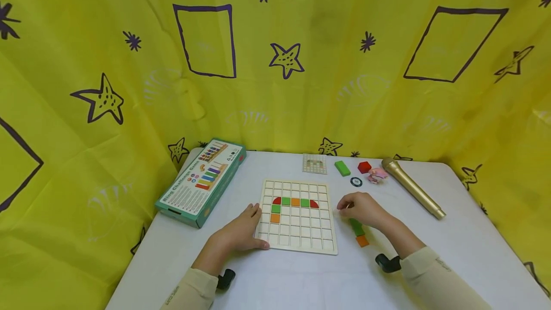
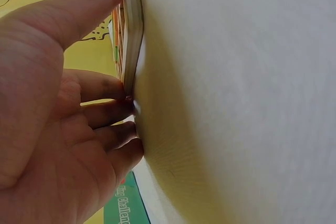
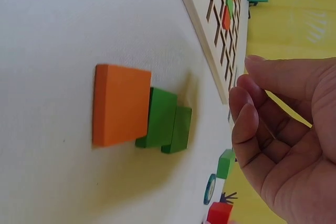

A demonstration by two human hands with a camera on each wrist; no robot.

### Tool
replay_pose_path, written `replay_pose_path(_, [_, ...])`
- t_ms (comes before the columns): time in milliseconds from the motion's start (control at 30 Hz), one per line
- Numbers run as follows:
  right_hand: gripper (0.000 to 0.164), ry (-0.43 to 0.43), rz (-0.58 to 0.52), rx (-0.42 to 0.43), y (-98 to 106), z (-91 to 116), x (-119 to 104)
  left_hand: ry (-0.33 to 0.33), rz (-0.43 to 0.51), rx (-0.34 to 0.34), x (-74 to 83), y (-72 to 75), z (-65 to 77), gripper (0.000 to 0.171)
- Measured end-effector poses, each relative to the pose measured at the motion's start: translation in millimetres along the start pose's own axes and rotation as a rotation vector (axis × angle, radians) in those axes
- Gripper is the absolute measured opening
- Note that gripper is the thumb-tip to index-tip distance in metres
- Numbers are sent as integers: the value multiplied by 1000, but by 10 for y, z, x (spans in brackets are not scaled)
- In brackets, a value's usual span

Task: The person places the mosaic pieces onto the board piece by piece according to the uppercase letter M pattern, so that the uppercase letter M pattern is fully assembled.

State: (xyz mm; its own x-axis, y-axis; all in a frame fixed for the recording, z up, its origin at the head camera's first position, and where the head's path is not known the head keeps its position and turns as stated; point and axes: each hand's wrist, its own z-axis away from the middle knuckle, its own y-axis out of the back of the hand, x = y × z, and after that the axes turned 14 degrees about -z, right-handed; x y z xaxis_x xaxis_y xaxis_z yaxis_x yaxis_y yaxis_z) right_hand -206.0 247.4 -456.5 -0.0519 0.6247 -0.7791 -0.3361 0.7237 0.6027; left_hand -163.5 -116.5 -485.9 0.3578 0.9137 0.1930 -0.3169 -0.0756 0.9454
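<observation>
A pale wooden grid board (image 1: 304, 233) lies flat, with red, green and orange pieces set in several of its cells. My left hand (image 1: 242, 229) rests against its near left corner, fingers along the left side and thumb at the front edge. To the right of the board, my right hand (image 1: 363, 208) hovers with loosely bent fingers; nothing shows between thumb and fingertips in the right wrist view. Under and in front of it, an orange square block (image 3: 123, 106) and two green blocks (image 3: 161, 119) form a row on the table, partly covered by the hand in the head view.
A Ring Challenge Game box (image 1: 200, 183) lies at left. Behind the board is a small pattern card (image 1: 314, 163). At back right are a green block (image 1: 342, 168), red block (image 1: 364, 167), round token (image 1: 356, 182), pink figure (image 1: 377, 175) and gold microphone (image 1: 413, 188).
</observation>
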Motion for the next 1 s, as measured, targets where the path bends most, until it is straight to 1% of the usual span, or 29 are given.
replay_pose_path(67, [8,4,1,0,21,20,20,-1,7,1,0,0,3,109])
replay_pose_path(300, [8,-33,3,12,64,86,104,-6,7,11,-5,-11,2,110])
replay_pose_path(433, [8,-23,7,26,85,132,146,-6,-3,14,-12,-22,-7,110])
replay_pose_path(633, [10,-45,-20,27,117,186,216,-1,-1,12,-12,-19,-10,110])
replay_pose_path(900, [12,-23,-17,38,132,241,338,-7,7,11,-7,-4,7,110])
replay_pose_path(1000, [14,-9,-18,29,138,267,364,-11,10,13,-10,-6,7,110])
